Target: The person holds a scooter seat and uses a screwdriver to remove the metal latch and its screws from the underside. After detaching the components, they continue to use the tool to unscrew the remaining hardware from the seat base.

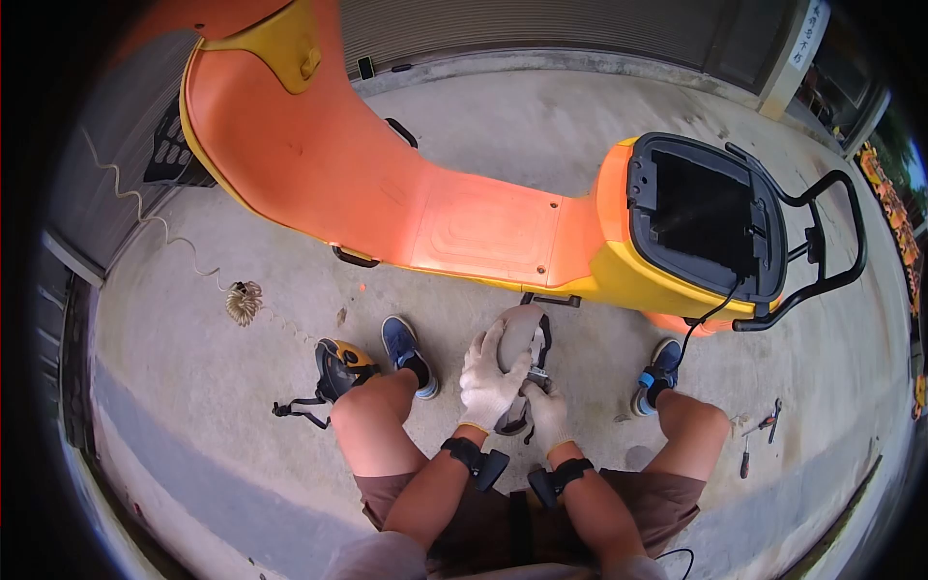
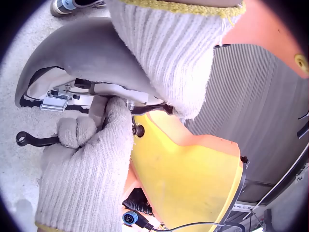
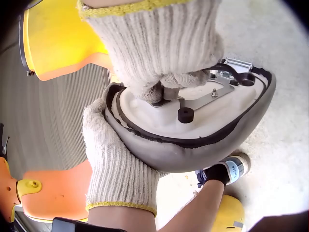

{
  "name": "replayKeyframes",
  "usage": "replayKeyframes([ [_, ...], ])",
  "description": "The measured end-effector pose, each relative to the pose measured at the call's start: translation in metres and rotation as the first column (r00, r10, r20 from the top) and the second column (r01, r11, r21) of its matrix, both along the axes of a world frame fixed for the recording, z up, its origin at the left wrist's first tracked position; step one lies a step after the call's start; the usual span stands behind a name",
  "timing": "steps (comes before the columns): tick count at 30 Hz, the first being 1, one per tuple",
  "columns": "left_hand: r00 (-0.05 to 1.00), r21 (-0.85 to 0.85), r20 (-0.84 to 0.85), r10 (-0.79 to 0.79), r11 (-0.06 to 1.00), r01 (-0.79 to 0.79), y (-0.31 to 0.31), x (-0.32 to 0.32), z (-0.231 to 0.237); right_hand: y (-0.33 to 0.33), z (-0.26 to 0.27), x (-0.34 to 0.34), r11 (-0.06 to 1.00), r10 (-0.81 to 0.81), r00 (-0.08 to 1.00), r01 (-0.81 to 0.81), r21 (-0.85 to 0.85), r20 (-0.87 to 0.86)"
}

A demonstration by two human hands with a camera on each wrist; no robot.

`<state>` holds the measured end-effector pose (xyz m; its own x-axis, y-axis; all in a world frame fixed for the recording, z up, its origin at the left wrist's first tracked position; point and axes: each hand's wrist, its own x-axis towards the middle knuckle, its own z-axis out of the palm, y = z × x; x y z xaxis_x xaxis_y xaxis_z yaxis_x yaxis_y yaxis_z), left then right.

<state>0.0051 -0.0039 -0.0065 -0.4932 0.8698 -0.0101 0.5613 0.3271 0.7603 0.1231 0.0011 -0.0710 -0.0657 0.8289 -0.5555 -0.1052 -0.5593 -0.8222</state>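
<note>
A grey saddle-shaped seat [image 1: 520,338] is held on its side between the legs, its pale underside [image 3: 159,123] turned up in the right wrist view. My gloved left hand [image 1: 491,382] [image 2: 169,53] [image 3: 118,157] grips the seat's edge. My gloved right hand [image 1: 548,413] [image 2: 91,159] [image 3: 157,48] curls round a black wrench [image 2: 39,140] [image 3: 234,72], with its fingertips at the metal bracket [image 3: 207,100]. One ring end of the wrench sticks out past the hand; its other end is hidden by the fingers. Beside the bracket is a black rubber stop [image 3: 186,115].
An orange and yellow scooter body [image 1: 483,222] stands in front, its seat opening [image 1: 701,213] uncovered. A yellow-black object [image 1: 343,367] lies by the left foot, a coiled hose [image 1: 244,303] further left. Two hand tools [image 1: 745,458] [image 1: 775,421] lie on the ground at right.
</note>
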Motion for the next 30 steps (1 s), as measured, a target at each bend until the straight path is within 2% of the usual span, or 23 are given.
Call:
replayKeyframes([
  [1, 1.000, -0.014, -0.006, 0.004, 1.000, -0.005, 0.000, 0.001, 0.000, 0.001, 0.006, 0.001, 0.995, -0.018, 1.000, 0.018, -0.100, 0.001],
  [2, 1.000, -0.009, -0.005, 0.006, 1.000, -0.006, 0.000, 0.001, 0.000, 0.003, 0.007, 0.000, 0.995, -0.017, 1.000, 0.017, -0.095, 0.002],
  [4, 1.000, -0.001, -0.004, 0.000, 1.000, 0.000, 0.000, 0.000, 0.001, 0.006, 0.002, 0.001, 0.980, 0.054, 0.994, -0.036, -0.194, 0.090],
  [11, 1.000, 0.005, 0.003, -0.009, 1.000, 0.009, 0.000, 0.001, 0.004, 0.009, -0.024, 0.003, 0.992, 0.063, 0.981, -0.042, -0.117, 0.183],
  [13, 0.999, -0.005, -0.039, 0.010, 1.000, -0.011, -0.001, 0.003, 0.008, 0.011, -0.022, 0.002, 0.997, 0.058, 0.967, -0.046, -0.056, 0.249],
  [17, 0.998, 0.000, -0.060, 0.007, 1.000, -0.007, -0.002, 0.003, 0.001, 0.009, -0.014, 0.004, 0.996, 0.084, 0.960, -0.082, -0.018, 0.268],
  [20, 0.999, 0.003, -0.053, 0.012, 1.000, -0.012, -0.002, 0.005, 0.003, 0.004, -0.011, 0.006, 0.998, 0.057, 0.984, -0.055, -0.015, 0.170],
  [22, 0.999, 0.001, -0.051, 0.015, 1.000, -0.015, -0.002, 0.004, 0.005, 0.003, -0.005, 0.006, 0.991, 0.028, 0.999, -0.031, -0.134, -0.025],
  [25, 0.999, -0.012, -0.045, 0.023, 1.000, -0.023, -0.002, 0.003, 0.004, 0.003, 0.002, 0.007, 0.984, -0.007, 0.993, -0.014, -0.179, -0.116],
  [28, 0.998, 0.005, -0.059, 0.013, 1.000, -0.013, -0.001, 0.003, 0.001, 0.004, 0.001, 0.004, 0.969, -0.071, 0.995, 0.054, -0.241, -0.063],
  [30, 0.999, 0.011, -0.053, 0.011, 1.000, -0.010, -0.002, 0.003, 0.000, 0.003, 0.000, 0.001, 0.974, -0.061, 0.998, 0.056, -0.218, -0.017],
])
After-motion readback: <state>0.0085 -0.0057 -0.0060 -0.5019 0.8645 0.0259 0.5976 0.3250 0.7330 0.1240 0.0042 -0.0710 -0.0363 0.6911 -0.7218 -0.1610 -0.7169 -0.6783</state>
